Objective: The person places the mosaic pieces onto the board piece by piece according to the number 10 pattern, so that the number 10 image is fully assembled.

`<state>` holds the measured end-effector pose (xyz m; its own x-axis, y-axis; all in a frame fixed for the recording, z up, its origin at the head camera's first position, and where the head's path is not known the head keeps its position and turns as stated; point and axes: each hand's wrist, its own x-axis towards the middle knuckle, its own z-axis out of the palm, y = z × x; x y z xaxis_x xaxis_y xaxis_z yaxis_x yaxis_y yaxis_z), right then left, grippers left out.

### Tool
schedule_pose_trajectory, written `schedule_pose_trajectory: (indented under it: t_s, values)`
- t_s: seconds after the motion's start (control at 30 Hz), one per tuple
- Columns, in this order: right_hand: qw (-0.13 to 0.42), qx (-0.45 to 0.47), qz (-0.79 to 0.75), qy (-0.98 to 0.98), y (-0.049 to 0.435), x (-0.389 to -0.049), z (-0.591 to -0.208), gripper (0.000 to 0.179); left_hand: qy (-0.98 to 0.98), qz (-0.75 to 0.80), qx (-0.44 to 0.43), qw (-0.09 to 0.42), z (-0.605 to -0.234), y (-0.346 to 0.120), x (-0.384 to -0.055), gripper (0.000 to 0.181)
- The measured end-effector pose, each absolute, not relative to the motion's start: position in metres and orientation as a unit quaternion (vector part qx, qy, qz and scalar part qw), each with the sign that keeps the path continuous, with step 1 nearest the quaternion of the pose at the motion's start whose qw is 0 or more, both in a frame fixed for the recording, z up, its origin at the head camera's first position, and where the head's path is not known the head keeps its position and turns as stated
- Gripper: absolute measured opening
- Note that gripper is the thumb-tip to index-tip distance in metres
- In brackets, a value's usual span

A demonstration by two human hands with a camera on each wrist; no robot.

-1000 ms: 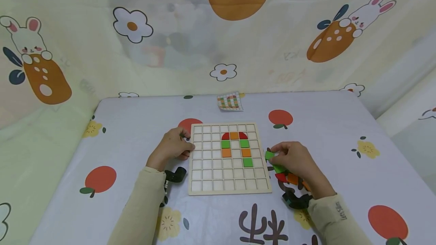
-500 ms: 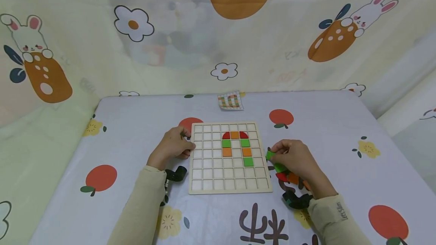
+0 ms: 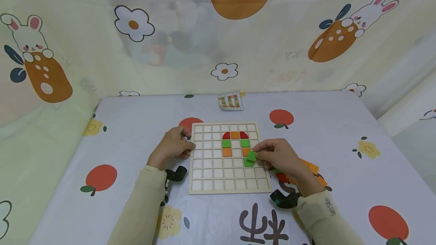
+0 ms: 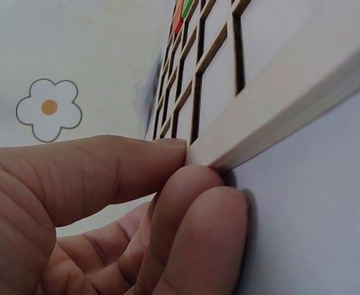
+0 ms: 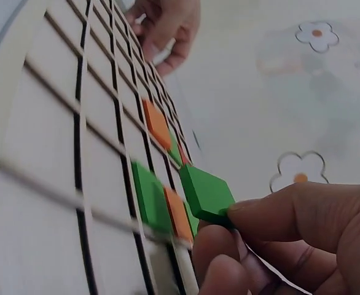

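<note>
A wooden grid board [image 3: 229, 191] lies flat on the table, with red, orange and green tiles seated in an arch-like column pattern in its cells. My left hand [image 3: 172, 144] holds the board's left edge, thumb against the rim [image 4: 254, 126] and fingers curled below it. Between thumb and fingertips of my right hand [image 3: 281, 158] is a green square tile [image 5: 207, 193], tilted close over the board's right part. In the head view this tile overlaps the lowest seated green tile [image 3: 249, 162] and the orange tile [image 3: 246, 152] above it.
Loose orange, red and green tiles [image 3: 311, 166] lie right of the board, partly hidden by my right hand and forearm. A small card with a printed colored grid [image 3: 231, 101] sits behind the board, near the table's back edge.
My right hand has moved left from the loose tiles to over the board, carrying the green square tile. The left hand stays at the board's edge.
</note>
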<state>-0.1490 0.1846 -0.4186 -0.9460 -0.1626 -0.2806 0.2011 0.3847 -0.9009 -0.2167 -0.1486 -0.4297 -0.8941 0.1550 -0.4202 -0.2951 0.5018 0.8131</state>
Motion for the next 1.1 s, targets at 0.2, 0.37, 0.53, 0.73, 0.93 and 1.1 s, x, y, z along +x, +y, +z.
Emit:
schedule_pose_trajectory:
  t_s: [0.2, 0.37, 0.53, 0.73, 0.93, 1.1]
  values:
    - [0.183, 0.006, -0.551, 0.814, 0.161, -0.152, -0.421, 0.016, 0.834, 0.503, -0.042, 0.223, -0.43, -0.147, -0.216, 0.037]
    - [0.189, 0.006, -0.541, 0.82, 0.148, -0.155, -0.421, 0.013, 0.838, 0.497, -0.039, 0.221, -0.43, -0.148, -0.216, 0.036]
    - [0.193, -0.016, -0.533, 0.824, 0.139, -0.156, -0.419, 0.012, 0.837, 0.498, -0.041, 0.222, -0.43, -0.148, -0.216, 0.036]
    - [0.184, -0.042, -0.512, 0.838, 0.131, -0.159, -0.419, 0.009, 0.836, 0.499, -0.044, 0.223, -0.428, -0.146, -0.215, 0.036]
    - [0.184, -0.049, -0.506, 0.841, 0.127, -0.159, -0.421, 0.009, 0.839, 0.492, -0.045, 0.226, -0.427, -0.147, -0.216, 0.037]
    - [0.183, -0.052, -0.5, 0.845, 0.125, -0.159, -0.421, 0.009, 0.843, 0.487, -0.04, 0.224, -0.428, -0.148, -0.217, 0.036]
